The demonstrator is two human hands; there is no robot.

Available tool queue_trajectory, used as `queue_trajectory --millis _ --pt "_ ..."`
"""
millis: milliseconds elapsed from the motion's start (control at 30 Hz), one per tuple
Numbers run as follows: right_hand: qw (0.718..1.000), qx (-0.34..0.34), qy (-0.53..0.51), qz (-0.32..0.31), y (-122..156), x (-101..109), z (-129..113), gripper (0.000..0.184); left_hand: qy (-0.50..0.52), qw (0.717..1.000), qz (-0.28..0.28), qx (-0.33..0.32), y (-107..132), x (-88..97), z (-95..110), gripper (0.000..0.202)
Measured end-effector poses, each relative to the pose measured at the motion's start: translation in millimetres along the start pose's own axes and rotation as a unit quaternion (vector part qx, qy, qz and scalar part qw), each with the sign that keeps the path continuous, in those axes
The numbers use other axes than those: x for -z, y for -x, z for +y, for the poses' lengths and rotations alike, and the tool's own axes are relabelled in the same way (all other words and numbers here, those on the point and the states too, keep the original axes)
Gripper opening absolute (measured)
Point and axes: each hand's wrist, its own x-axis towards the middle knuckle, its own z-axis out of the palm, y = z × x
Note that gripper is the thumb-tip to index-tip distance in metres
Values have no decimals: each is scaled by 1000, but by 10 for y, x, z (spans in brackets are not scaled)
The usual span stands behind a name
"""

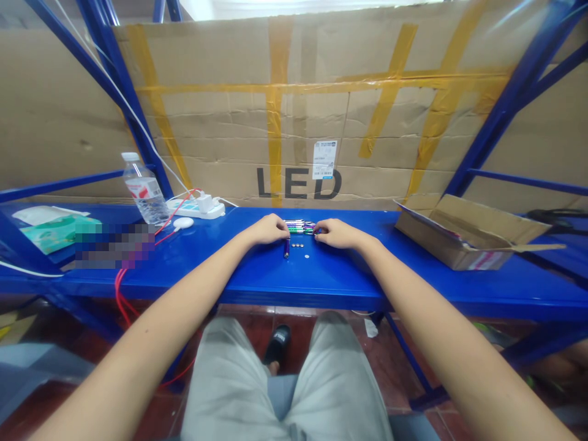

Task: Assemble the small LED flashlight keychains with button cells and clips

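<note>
A small bundle of coloured pen-like sticks point(299, 227) lies on the blue shelf point(321, 275) in front of me. My left hand point(269, 230) rests at the bundle's left end with its fingers curled against it. At the right end, my right hand point(334, 233) has its fingers closed on the sticks. A single purple piece point(286, 248) lies just in front of the bundle, and a few small silver discs point(301, 245) lie beside it.
An open cardboard box point(463, 236) sits at the right. A water bottle point(144, 190), a white power strip point(197, 207) with red wires and a green packet point(55, 233) lie at the left. A taped cardboard sheet point(321, 110) stands behind the shelf.
</note>
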Motion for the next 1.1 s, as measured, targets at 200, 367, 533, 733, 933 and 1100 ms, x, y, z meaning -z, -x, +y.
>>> queue_trajectory --millis 200,367,533,733,933,1100 --pt "1000 7 -1 -3 -22 -13 16 25 0 1000 -5 -4 7 5 23 23" --pt "1000 10 -1 -3 -10 -9 17 25 3 1000 -8 -9 15 6 31 23" --pt "1000 9 -1 -6 9 9 -9 22 19 1000 0 -18 8 -8 6 21" --pt "1000 1 10 -12 -18 4 29 21 -30 993 110 -24 -16 -19 -13 18" --pt "1000 -11 6 -22 49 89 23 25 -70 986 146 -48 -25 -18 -43 18" --pt "999 -34 -10 -36 97 140 -4 23 -86 985 135 -66 -38 -43 -63 19"
